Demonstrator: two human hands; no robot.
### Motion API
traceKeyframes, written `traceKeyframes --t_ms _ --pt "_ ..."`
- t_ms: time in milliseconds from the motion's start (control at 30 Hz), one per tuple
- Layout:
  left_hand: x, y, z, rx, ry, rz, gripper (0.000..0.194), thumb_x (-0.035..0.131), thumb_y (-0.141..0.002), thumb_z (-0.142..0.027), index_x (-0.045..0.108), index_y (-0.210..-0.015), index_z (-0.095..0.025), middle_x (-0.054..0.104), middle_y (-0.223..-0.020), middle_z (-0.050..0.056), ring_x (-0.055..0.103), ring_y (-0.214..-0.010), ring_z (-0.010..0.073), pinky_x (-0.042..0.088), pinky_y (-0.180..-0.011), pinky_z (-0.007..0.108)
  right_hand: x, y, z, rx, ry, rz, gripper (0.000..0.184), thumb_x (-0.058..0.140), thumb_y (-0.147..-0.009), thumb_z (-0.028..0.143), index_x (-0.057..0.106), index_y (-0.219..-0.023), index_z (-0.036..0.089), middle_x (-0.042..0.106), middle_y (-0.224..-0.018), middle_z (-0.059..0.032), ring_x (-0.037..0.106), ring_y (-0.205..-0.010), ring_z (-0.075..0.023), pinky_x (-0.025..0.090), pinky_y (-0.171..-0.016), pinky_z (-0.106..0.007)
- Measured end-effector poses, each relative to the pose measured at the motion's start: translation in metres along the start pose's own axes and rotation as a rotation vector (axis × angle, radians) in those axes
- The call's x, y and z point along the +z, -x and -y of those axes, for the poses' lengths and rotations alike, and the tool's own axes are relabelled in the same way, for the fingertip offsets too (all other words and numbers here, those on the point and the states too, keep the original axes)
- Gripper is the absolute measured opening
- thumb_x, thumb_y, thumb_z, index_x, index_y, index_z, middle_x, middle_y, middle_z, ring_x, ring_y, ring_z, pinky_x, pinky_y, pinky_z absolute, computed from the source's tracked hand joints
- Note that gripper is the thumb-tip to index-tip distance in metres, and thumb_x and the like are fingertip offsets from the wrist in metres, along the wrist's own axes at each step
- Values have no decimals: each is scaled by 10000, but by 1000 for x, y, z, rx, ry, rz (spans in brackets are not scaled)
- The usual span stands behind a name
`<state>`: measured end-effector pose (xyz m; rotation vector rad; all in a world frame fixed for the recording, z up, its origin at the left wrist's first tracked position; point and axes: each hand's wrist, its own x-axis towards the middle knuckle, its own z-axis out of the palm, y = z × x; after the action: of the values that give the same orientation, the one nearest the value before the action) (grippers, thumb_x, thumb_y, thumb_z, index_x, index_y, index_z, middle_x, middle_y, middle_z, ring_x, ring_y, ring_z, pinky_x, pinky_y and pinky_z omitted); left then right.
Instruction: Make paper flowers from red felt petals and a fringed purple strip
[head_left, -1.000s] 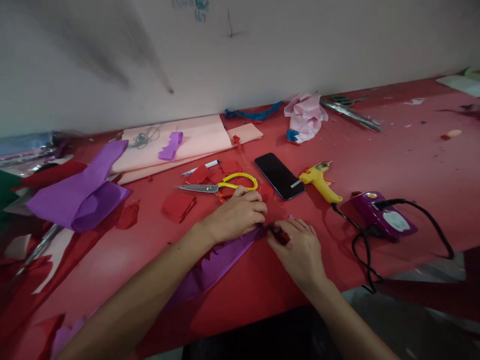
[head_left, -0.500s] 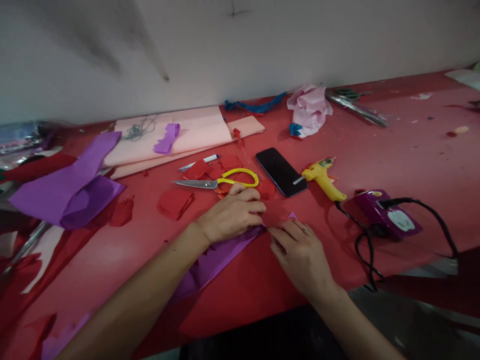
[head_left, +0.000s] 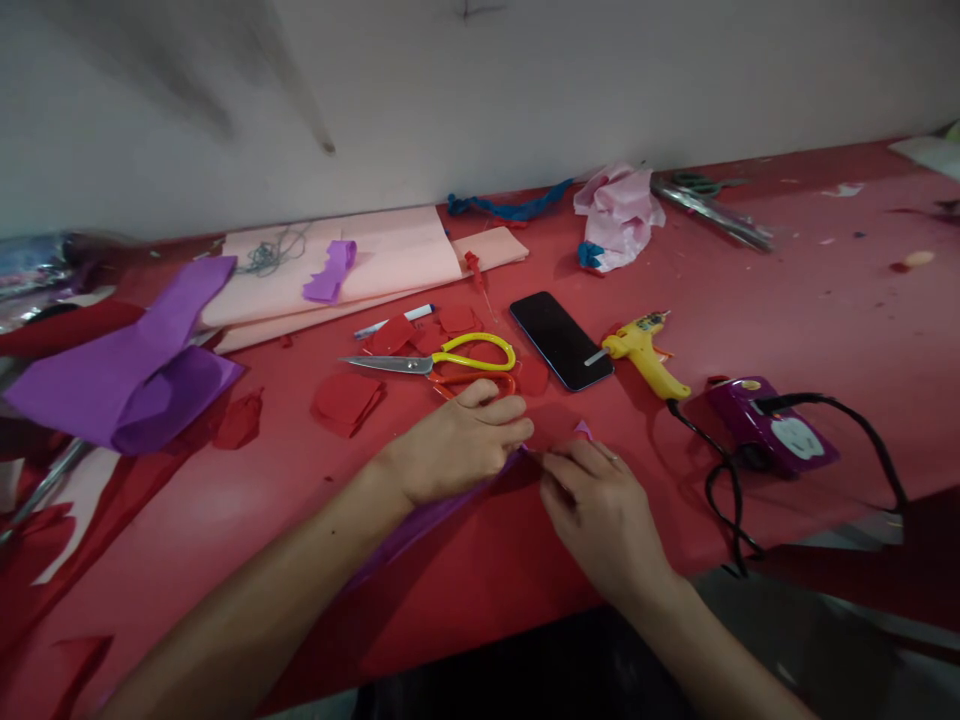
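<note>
My left hand (head_left: 469, 440) is closed on the end of a purple crepe paper strip (head_left: 420, 525), which trails down to the left, partly under my forearm. Close beside it, my right hand (head_left: 596, 495) pinches with thumb and forefinger at the tip of that same strip. A small purple scrap (head_left: 583, 429) shows just beyond the right fingers. Behind the left hand lie scissors (head_left: 450, 362) with yellow and orange handles, over red paper petals (head_left: 347, 402). What exactly sits between the fingertips is too small to see.
A phone (head_left: 561, 340), a yellow glue gun (head_left: 643, 358) and a purple power socket box (head_left: 772, 425) with black cables lie to the right. Folded pink paper (head_left: 390, 245) rests along the wall. Purple paper (head_left: 124, 375) is heaped at left, and a marker (head_left: 395, 321) lies behind the scissors.
My left hand has turned slightly, and less of the purple strip shows below its forearm. The right hand stays almost in place. The whole view has shifted a little.
</note>
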<state>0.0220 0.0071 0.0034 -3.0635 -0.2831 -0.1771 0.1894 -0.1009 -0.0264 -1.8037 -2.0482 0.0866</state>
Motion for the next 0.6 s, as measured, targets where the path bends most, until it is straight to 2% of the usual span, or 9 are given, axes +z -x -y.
traceKeyframes --t_ms 100,267,400,500,600 --pt "-3 1 -4 -29 29 10 266 411 -951 -151 673 -908 -148 667 -1067 47 473 -1006 205 282 -850 389 2 -5 -2 170 -144 -14 123 573 -808 178 691 -840 188 696 -820 -47 616 -757 -214 465 -733 -340" --pt "-2 8 -9 -163 100 1 288 409 -943 -198 670 -1065 -188 624 -1209 50 456 -1079 243 287 -865 422 10 -7 3 215 -59 -50 108 590 -819 223 698 -814 214 705 -811 -31 627 -796 -230 427 -747 -349" --pt "3 12 -10 -260 158 -21 287 456 -917 -220 695 -1068 -270 597 -1254 30 441 -1095 257 291 -852 428 11 -6 10 134 74 -113 115 582 -831 212 693 -805 198 717 -821 -39 631 -791 -240 391 -747 -361" --pt "5 6 -6 -273 197 -35 233 514 -889 -255 742 -933 -278 621 -1210 30 441 -1070 258 285 -834 435 8 -4 14 0 224 -93 142 549 -849 173 688 -821 171 716 -845 -69 627 -769 -249 369 -731 -379" --pt "6 -8 3 -245 236 -21 197 561 -861 -262 743 -792 -235 665 -1084 35 450 -1037 254 270 -819 432 5 -2 16 -91 312 -29 153 534 -845 136 685 -850 162 710 -888 -83 619 -750 -245 360 -724 -391"
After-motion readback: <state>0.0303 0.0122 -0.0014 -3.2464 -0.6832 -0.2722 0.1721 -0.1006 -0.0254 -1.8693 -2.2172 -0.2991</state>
